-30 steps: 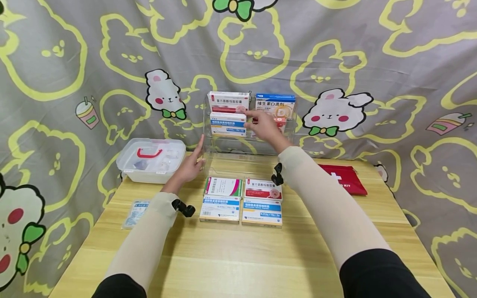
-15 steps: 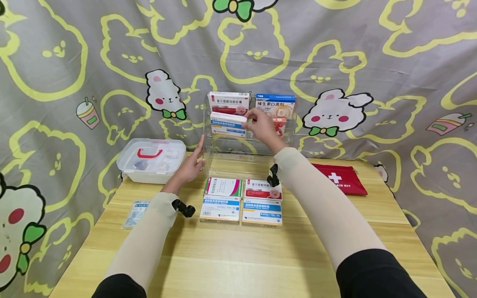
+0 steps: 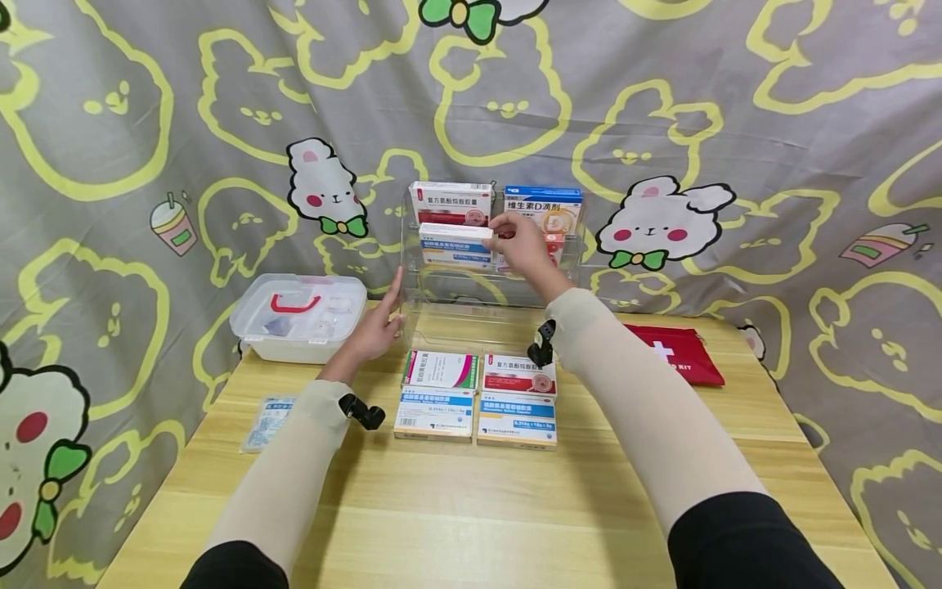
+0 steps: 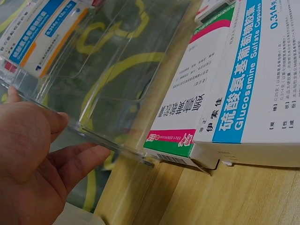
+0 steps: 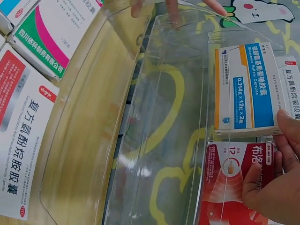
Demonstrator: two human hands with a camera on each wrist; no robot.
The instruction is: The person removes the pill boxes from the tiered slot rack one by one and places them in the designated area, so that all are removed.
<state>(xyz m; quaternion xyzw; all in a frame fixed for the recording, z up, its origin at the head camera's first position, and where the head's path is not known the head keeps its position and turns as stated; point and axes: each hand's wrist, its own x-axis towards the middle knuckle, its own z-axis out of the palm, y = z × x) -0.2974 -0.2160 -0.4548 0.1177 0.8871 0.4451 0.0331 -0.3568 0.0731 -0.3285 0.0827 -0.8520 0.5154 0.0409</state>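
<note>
A clear acrylic rack (image 3: 471, 323) stands at the back of the table with medicine boxes in its upper tiers. My right hand (image 3: 524, 247) holds the right end of a blue-and-white glucosamine box (image 3: 452, 248) in the second tier. In the right wrist view, a fingertip meets the corner of this box (image 5: 246, 89), and the thumb lies over the red box (image 5: 225, 187) beside it. My left hand (image 3: 374, 330) rests against the rack's left side, with its index finger straight. In the left wrist view, the left fingertips (image 4: 96, 153) touch the rack's clear edge.
Behind are a red-and-white box (image 3: 451, 202) and a vitamin D box (image 3: 543, 209). Two glucosamine boxes (image 3: 434, 413), a green-and-pink box (image 3: 441, 370) and another red-and-white box (image 3: 520, 375) lie in front. A lidded plastic case (image 3: 302, 327), a packet (image 3: 266, 424) and a red first-aid pouch (image 3: 695, 356) flank them.
The glucosamine box tilts a little half a second ago, then shifts slightly right with my right hand and sits straighter now. My left hand stays in place.
</note>
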